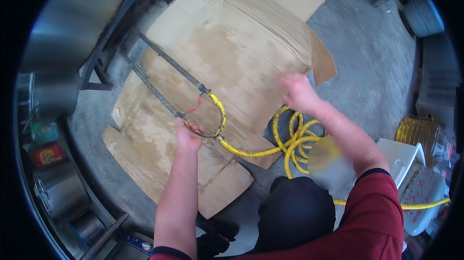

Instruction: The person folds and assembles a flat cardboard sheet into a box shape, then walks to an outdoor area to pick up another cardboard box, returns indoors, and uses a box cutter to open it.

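My left hand [189, 136] is closed around the yellow hose [246, 153], where one branch meets a dark metal pipe [157, 93]. The other branch curves up to a second metal pipe [174, 64] running alongside the first. A red valve handle [191, 110] sits at the near pipe's end, with a similar red piece by the far one. My right hand [299, 91] is over the right edge of the cardboard [232, 62], above the hose coils. Its fingers are smeared by motion, so I cannot make out whether they hold anything.
Both pipes run under a dark metal stand [121, 23] at the upper left. Steel pots [60, 185] line the left. A white stool [398, 158], a jug of yellow liquid [416, 132] and a pale blue container [425, 202] stand at the right. Hose coils [295, 139] lie on the floor.
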{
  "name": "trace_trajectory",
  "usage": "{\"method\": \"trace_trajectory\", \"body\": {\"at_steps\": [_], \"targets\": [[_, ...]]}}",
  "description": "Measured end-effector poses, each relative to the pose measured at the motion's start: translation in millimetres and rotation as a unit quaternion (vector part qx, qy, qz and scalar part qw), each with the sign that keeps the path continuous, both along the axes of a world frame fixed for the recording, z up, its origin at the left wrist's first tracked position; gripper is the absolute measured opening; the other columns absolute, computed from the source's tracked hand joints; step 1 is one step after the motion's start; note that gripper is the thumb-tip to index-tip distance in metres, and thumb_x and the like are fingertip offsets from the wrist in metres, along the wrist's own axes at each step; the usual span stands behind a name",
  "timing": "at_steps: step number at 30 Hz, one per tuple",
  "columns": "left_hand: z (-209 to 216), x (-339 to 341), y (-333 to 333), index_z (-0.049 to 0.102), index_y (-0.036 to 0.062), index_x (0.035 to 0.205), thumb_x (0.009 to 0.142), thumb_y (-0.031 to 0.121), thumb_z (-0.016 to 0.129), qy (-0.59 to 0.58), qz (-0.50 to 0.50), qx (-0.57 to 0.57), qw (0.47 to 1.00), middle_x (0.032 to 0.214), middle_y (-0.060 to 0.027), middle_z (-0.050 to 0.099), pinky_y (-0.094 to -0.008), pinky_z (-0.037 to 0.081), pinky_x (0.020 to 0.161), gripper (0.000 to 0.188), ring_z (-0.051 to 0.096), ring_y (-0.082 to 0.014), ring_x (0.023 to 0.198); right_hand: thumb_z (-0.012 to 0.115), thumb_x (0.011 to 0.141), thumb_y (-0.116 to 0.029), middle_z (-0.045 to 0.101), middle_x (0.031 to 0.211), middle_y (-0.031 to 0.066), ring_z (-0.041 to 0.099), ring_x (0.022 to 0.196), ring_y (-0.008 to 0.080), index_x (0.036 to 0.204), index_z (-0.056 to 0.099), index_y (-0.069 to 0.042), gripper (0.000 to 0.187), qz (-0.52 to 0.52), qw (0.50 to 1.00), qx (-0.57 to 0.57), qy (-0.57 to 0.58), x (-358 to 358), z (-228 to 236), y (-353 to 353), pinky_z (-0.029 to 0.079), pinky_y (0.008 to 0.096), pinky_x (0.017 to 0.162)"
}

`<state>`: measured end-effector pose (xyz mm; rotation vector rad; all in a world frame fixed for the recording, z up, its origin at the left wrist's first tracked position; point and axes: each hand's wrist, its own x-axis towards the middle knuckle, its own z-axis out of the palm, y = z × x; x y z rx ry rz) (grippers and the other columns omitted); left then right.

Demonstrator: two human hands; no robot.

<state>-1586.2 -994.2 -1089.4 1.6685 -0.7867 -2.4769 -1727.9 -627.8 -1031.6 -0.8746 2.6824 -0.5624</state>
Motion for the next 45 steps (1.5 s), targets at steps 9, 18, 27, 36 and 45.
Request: {"method": "trace_trajectory", "body": {"at_steps": [9, 18, 27, 36, 45], "targets": [[-15, -1, -7, 0.047, 0.0146, 0.098, 0.108, 0.047, 0.033, -0.049, -0.033, -0.006, 0.998, 0.075, 0.0005, 0.049, -0.0382, 0.045, 0.07, 0.037, 0.047, -0.0179, 0.067, 0.071, 0.083, -0.04, 0.051, 0.138, 0.0155, 0.042, 0.135, 0.0332, 0.134, 0.057, -0.011, 0.06, 0.07, 0.981, 0.164, -0.071, 37, 40, 33, 0.023, 0.0567, 0.118], [-75, 10, -15, 0.049, 0.0106, 0.118, 0.108, 0.045, 0.035, -0.051, -0.06, -0.021, 0.997, 0.086, -0.0055, 0.056, -0.0399, 0.05, 0.071, 0.039, 0.054, -0.0207, 0.075, 0.068, 0.086, -0.044, 0.037, 0.154, 0.0188, 0.029, 0.146, 0.0333, 0.145, 0.047, -0.012, 0.07, 0.032, 0.985, 0.165, -0.035, 72, -24, 53, 0.018, 0.0544, 0.121], [-59, 12, -18, 0.048, 0.0142, 0.127, 0.107, 0.04, 0.041, -0.138, -0.156, -0.057, 0.976, 0.101, -0.0058, 0.058, -0.0464, 0.048, 0.09, 0.034, 0.058, -0.0228, 0.086, 0.076, 0.08, -0.031, 0.042, 0.149, 0.0189, 0.035, 0.142, 0.0348, 0.139, 0.052, -0.008, 0.067, -0.009, 0.992, 0.117, -0.035, 72, -12, 48, 0.021, 0.0531, 0.12], [-41, 36, 8, 0.035, 0.0109, 0.148, 0.106, 0.033, 0.047, -0.117, -0.174, -0.048, 0.977, 0.151, -0.0157, 0.038, -0.0506, 0.03, 0.116, 0.049, 0.035, -0.0354, 0.141, 0.074, 0.076, -0.017, 0.048, 0.142, 0.0225, 0.043, 0.135, 0.0369, 0.136, 0.053, -0.004, 0.065, -0.168, 0.979, 0.09, 0.076, 37, 8, 36, 0.03, 0.05, 0.116], [-53, 36, 25, 0.04, 0.011, 0.142, 0.104, 0.041, 0.048, -0.103, -0.128, -0.039, 0.986, 0.14, -0.0119, 0.048, -0.05, 0.037, 0.11, 0.049, 0.048, -0.0323, 0.124, 0.063, 0.083, -0.013, 0.048, 0.143, 0.0211, 0.051, 0.127, 0.0386, 0.138, 0.051, -0.009, 0.056, -0.01, 0.998, 0.024, -0.049, 17, 10, -78, 0.04, 0.0457, 0.109]]}}
